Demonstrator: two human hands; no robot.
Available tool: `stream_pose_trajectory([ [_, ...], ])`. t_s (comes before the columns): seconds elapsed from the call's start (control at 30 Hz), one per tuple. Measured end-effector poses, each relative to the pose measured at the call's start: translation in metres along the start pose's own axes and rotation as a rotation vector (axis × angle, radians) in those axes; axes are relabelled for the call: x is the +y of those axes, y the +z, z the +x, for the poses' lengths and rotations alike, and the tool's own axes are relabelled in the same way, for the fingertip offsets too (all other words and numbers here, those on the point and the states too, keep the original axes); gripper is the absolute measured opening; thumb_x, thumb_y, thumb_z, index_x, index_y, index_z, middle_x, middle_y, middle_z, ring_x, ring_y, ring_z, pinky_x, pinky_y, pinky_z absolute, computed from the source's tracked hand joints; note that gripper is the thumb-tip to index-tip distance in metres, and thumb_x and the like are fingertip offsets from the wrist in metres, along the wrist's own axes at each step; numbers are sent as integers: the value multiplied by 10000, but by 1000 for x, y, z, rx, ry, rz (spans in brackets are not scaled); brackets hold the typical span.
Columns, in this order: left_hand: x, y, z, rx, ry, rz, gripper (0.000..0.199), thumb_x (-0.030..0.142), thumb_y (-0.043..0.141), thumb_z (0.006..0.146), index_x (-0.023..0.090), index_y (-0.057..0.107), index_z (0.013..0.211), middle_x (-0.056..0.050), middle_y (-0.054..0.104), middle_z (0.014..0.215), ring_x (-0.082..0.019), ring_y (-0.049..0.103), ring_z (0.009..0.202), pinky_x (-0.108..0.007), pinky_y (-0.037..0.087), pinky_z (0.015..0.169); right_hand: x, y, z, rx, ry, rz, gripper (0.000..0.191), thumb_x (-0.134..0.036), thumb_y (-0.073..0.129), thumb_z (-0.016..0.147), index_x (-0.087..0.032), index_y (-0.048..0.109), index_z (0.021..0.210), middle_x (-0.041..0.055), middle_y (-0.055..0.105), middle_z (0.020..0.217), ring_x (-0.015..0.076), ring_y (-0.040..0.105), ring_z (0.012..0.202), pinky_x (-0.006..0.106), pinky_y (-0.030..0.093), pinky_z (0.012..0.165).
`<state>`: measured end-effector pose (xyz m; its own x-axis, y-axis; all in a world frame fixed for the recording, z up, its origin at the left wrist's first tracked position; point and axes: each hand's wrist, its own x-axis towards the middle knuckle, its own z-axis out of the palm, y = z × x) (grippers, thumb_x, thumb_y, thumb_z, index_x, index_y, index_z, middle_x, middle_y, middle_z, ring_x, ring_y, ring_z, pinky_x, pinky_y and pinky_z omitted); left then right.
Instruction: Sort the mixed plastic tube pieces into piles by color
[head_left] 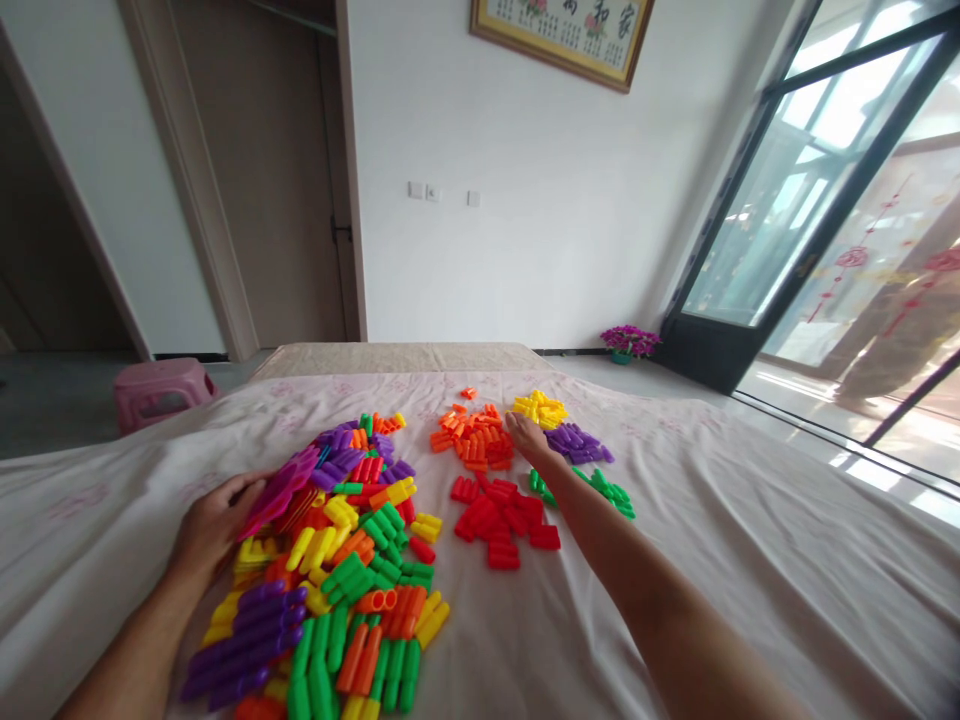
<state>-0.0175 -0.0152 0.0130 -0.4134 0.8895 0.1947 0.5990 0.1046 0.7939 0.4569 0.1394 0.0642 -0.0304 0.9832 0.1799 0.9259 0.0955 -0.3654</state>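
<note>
A mixed heap of plastic tube-shaped building blocks (352, 575) in green, yellow, orange, red and purple lies on the left side of the cloth. At its left edge, my left hand (217, 518) has its fingers closed on a magenta plastic piece (283, 492) that leans over the heap. My right hand (529, 436) reaches far forward, between the orange blocks (474, 436) and the yellow blocks (541, 408); its fingertips are mostly hidden. Nearer sit the red blocks (502, 518), with purple blocks (579, 442) and green blocks (609, 490) around my right forearm.
A pale, wrinkled cloth (750, 540) covers the surface under the blocks. Beyond its left edge stands a pink plastic stool (163, 392). Farther off are a closed door (259, 180), a pot of magenta flowers (630, 340) and a glass door (795, 210) at right.
</note>
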Motion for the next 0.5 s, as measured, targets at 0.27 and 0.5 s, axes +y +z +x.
stream_pose_trajectory([
  [0.27, 4, 2, -2, 5, -17, -90, 462, 492, 532, 829, 170, 715, 1105, -70, 745, 1134, -269, 665, 1024, -290, 496, 862, -75, 1, -75, -59, -440, 223, 286, -179, 543, 872, -210, 710, 1102, 60, 700, 1146, 204, 602, 1081, 313, 427, 953],
  [0.5, 4, 1, -5, -32, -5, -81, 494, 481, 528, 838, 146, 691, 1162, -46, 764, 1083, -220, 684, 924, -227, 505, 745, -115, -5, -136, -156, -564, 119, 235, -218, 611, 852, -232, 731, 1053, 48, 719, 1022, 204, 588, 985, 298, 418, 851],
])
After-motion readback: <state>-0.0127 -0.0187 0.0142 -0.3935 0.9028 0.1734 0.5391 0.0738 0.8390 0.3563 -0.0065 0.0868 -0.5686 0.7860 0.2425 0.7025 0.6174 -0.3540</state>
